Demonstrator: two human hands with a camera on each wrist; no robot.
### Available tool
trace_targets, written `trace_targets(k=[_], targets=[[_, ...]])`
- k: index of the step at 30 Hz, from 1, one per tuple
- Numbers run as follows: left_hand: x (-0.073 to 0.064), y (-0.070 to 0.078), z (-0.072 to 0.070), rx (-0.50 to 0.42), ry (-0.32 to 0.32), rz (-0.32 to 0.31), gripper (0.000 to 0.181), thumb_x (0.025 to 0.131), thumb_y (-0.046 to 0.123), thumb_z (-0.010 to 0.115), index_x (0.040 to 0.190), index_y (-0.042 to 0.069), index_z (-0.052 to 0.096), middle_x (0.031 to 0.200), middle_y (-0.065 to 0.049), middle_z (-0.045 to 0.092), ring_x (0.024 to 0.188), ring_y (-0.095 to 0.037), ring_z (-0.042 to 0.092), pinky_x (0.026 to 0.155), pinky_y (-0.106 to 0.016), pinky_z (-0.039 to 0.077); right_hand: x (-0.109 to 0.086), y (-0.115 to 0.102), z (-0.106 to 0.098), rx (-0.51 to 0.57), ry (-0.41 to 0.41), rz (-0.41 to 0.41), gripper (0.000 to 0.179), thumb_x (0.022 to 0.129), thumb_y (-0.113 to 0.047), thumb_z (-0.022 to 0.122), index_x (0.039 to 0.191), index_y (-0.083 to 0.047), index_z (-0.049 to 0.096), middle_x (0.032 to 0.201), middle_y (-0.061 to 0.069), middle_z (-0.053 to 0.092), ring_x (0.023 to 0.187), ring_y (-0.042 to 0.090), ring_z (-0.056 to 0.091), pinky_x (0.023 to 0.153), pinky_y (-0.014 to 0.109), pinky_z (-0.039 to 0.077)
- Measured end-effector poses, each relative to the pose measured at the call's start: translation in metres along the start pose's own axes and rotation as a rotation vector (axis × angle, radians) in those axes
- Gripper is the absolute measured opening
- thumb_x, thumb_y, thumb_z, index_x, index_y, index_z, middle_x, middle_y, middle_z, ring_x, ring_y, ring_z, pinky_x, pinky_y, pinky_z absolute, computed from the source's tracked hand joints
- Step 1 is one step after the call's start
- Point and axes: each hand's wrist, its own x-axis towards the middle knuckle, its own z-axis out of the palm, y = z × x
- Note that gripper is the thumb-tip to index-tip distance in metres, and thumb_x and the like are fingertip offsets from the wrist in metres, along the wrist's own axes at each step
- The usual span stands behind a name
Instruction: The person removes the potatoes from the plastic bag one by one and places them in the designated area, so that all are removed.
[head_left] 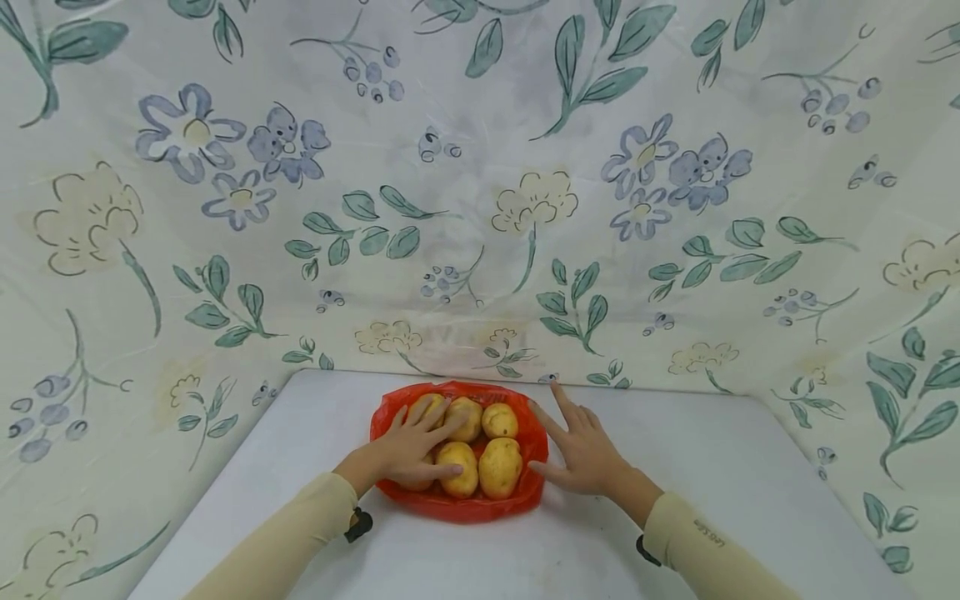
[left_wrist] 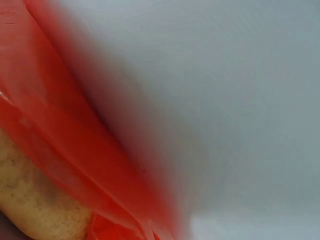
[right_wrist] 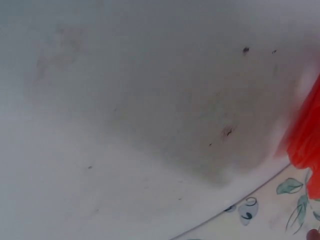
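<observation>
Our left hand (head_left: 408,446) lies spread across the potatoes (head_left: 480,446) in the red plastic bag (head_left: 457,504), fingers straight and relaxed rather than curled; its fingertips (head_left: 450,427) touch the upper tubers and the thumb lies along a lower one, so this grip is flat contact, not a clasp. Our right hand (head_left: 585,450) rests palm-down on the white tabletop (head_left: 750,483), fingers splayed and straight, its thumb touching the bag's right edge; this grip holds nothing. We count five potatoes in plain sight, yellow-brown, packed together in the opened bag, which sits near the far middle of the tabletop between our two hands. The left wrist view shows blurred red film and a speckled potato (left_wrist: 30,200) beside grey surface. The right wrist view shows the tabletop (right_wrist: 125,125) with small dark specks, a sliver of red bag (right_wrist: 307,135) and floral cloth (right_wrist: 280,210). Beige sleeves (head_left: 292,533) cover both forearms. Floral cloth (head_left: 480,208) with blue flowers and green leaves encloses the tabletop behind and at both sides.
</observation>
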Motion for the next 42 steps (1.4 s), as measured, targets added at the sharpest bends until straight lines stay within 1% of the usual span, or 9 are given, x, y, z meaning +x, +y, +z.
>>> trace_targets(k=[4,8,12,16,23,27,29,36,42], targets=[[-0.001,-0.001,0.0,-0.002,-0.011,-0.008,0.085,0.088,0.079,0.04,0.157,0.032,0.024,0.167,-0.012,0.008,0.153,-0.041,-0.004,0.116,-0.071,0.008,0.001,-0.006,0.0,0.017,-0.021,0.008,0.086,0.088,-0.065,0.057,0.158,-0.033,0.019,0.168,0.009,-0.005,0.143,0.039,0.034,0.116,0.06,0.027],[-0.001,-0.001,-0.002,0.003,-0.018,-0.004,0.082,0.089,0.078,0.039,0.156,0.033,0.028,0.167,-0.012,0.01,0.153,-0.041,-0.004,0.116,-0.07,0.009,0.003,-0.012,0.001,0.018,-0.03,0.025,0.088,0.087,-0.067,0.057,0.159,-0.034,0.017,0.168,0.007,-0.006,0.142,0.037,0.035,0.116,0.059,0.028],[0.0,0.0,-0.001,0.011,-0.017,-0.002,0.08,0.089,0.078,0.039,0.155,0.034,0.029,0.167,-0.011,0.011,0.153,-0.04,-0.005,0.116,-0.07,0.01,0.005,-0.017,0.004,0.037,-0.047,0.017,0.089,0.087,-0.068,0.057,0.159,-0.034,0.016,0.168,0.005,-0.007,0.142,0.035,0.034,0.116,0.058,0.03],[0.001,0.001,0.0,0.01,-0.01,-0.005,0.078,0.09,0.077,0.039,0.155,0.035,0.029,0.167,-0.01,0.012,0.153,-0.04,-0.005,0.116,-0.07,0.011,0.004,-0.022,0.007,0.056,-0.052,0.005,0.089,0.087,-0.066,0.059,0.159,-0.035,0.016,0.168,0.006,-0.007,0.143,0.036,0.032,0.116,0.058,0.029],[-0.004,0.002,0.005,0.009,-0.013,0.005,0.079,0.09,0.077,0.039,0.155,0.033,0.03,0.167,-0.011,0.014,0.153,-0.041,-0.002,0.116,-0.07,0.013,0.001,-0.026,0.021,0.087,-0.086,-0.033,0.088,0.089,-0.07,0.051,0.159,-0.036,0.011,0.167,0.004,-0.016,0.145,0.036,0.029,0.118,0.057,0.026],[-0.003,0.002,0.002,0.013,-0.003,-0.001,0.078,0.09,0.077,0.039,0.155,0.034,0.03,0.167,-0.01,0.014,0.153,-0.04,-0.003,0.116,-0.069,0.012,0.004,-0.026,0.02,0.069,-0.053,-0.048,0.087,0.089,-0.068,0.052,0.159,-0.035,0.013,0.167,0.003,-0.016,0.144,0.035,0.029,0.118,0.056,0.026],[-0.002,0.002,0.002,0.012,0.004,-0.005,0.078,0.09,0.077,0.039,0.155,0.035,0.031,0.167,-0.009,0.015,0.153,-0.04,-0.002,0.117,-0.069,0.012,0.004,-0.026,0.018,0.068,-0.037,-0.055,0.087,0.089,-0.067,0.054,0.159,-0.034,0.015,0.167,0.004,-0.014,0.143,0.035,0.03,0.117,0.057,0.027],[-0.004,0.0,0.007,0.016,-0.013,-0.007,0.08,0.089,0.079,0.038,0.155,0.036,0.029,0.167,-0.009,0.014,0.153,-0.04,-0.002,0.117,-0.069,0.013,0.003,-0.028,0.019,0.084,-0.077,-0.047,0.087,0.089,-0.07,0.051,0.159,-0.034,0.015,0.167,0.004,-0.014,0.146,0.035,0.025,0.118,0.056,0.025],[-0.003,0.001,0.005,0.015,0.002,-0.011,0.078,0.09,0.077,0.039,0.155,0.036,0.031,0.167,-0.009,0.014,0.153,-0.039,-0.002,0.116,-0.069,0.014,0.006,-0.029,0.018,0.074,-0.049,-0.052,0.086,0.089,-0.068,0.053,0.159,-0.033,0.017,0.168,0.006,-0.011,0.144,0.036,0.027,0.118,0.058,0.025]])
